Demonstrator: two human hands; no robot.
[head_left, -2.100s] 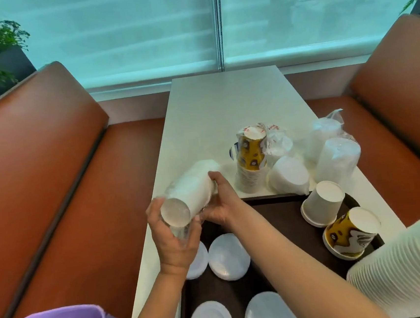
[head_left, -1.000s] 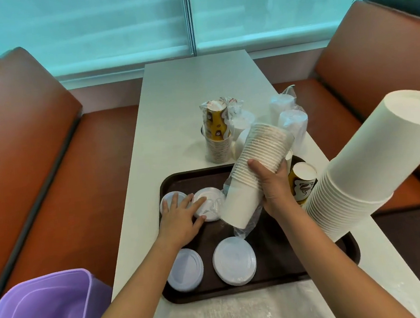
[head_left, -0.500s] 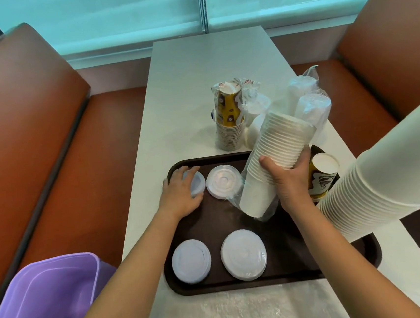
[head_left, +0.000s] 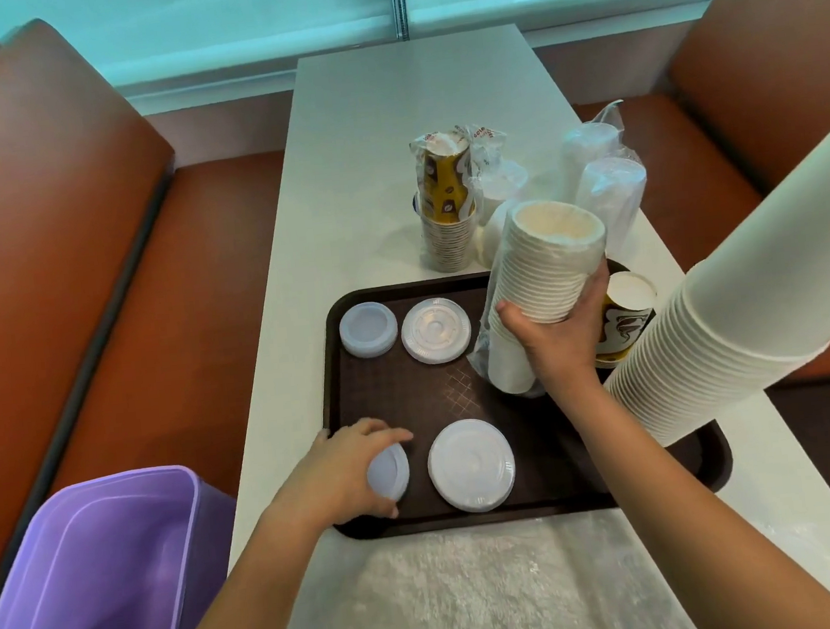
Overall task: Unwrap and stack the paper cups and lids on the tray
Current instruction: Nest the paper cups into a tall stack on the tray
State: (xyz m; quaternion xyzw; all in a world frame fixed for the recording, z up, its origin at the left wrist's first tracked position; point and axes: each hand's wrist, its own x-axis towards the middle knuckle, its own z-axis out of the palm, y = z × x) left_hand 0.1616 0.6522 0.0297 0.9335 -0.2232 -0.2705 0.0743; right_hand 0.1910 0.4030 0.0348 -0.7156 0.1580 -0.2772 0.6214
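From the head camera, take the brown tray (head_left: 532, 500) as your reference. Your right hand (head_left: 560, 338) curls around a tall stack of white cups (head_left: 545, 271) standing near the tray's far right, clear wrap (head_left: 483, 358) loose at its foot, so by my reading that stack is only partly unwrapped. Your left hand (head_left: 347, 473) grips a small lid pile (head_left: 389, 471) at the tray's near left corner, fingers bent over its rim. Three more lid piles already lie on the tray: a large one (head_left: 470, 466) just right of your left hand, and two at the far left (head_left: 368, 329) (head_left: 436, 330). A printed cup (head_left: 623, 317) sits at the far right edge. Beyond the tray, a printed cup sleeve (head_left: 445, 205) and bagged lids (head_left: 608, 184) remain wrapped, so plenty is left.
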